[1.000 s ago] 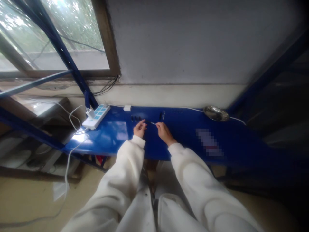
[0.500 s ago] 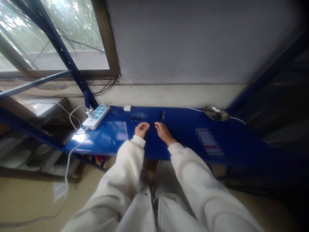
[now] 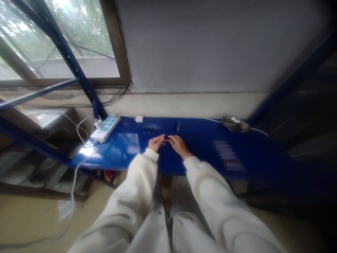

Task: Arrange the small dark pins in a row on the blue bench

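Note:
My left hand [image 3: 156, 143] and my right hand [image 3: 178, 144] rest close together on the blue table [image 3: 205, 147], fingertips nearly touching. Between the fingertips is a small dark object [image 3: 166, 138] that both hands pinch; it is too small to name. Just beyond the hands, a row of small dark parts [image 3: 148, 130] and another small dark piece [image 3: 177, 125] stand on the table. White sleeves cover both arms.
A white power strip [image 3: 105, 128] with plugged white cables lies at the table's left end, a white adapter [image 3: 138, 118] beside it. A metal dish [image 3: 235, 123] sits at the back right. Blue frame bars cross the window on the left.
My hands have come together from a spread hold on a thin tool; the fingertips now meet over a small dark object, slightly nearer to me.

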Motion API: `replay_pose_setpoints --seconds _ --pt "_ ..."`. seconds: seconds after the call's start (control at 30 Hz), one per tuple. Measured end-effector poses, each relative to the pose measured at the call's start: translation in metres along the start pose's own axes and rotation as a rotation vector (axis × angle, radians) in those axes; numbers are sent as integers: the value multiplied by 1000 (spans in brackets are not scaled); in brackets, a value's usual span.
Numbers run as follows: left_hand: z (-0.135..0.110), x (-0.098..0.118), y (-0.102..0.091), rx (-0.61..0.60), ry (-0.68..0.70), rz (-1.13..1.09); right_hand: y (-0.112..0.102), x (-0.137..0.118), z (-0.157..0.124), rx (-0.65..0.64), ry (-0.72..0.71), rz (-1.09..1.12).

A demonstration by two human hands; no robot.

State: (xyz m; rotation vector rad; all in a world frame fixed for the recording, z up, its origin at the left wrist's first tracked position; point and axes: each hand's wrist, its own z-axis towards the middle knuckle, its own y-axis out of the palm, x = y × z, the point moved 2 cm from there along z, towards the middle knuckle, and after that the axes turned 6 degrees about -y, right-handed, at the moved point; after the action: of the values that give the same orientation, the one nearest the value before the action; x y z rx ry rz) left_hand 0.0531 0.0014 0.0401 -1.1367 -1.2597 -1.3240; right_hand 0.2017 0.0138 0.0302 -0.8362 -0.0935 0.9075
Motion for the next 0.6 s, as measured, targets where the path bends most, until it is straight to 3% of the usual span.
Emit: replay_pose_setpoints --seconds 0.27,0.47,0.6 --pt "5 0 -14 336 -17 -99 -5 14 -1 257 266 96" --pt "4 1 -18 423 -13 -123 -11 12 1 325 283 133" --pt "4 1 -21 474 -10 -159 -10 11 -1 301 289 101"
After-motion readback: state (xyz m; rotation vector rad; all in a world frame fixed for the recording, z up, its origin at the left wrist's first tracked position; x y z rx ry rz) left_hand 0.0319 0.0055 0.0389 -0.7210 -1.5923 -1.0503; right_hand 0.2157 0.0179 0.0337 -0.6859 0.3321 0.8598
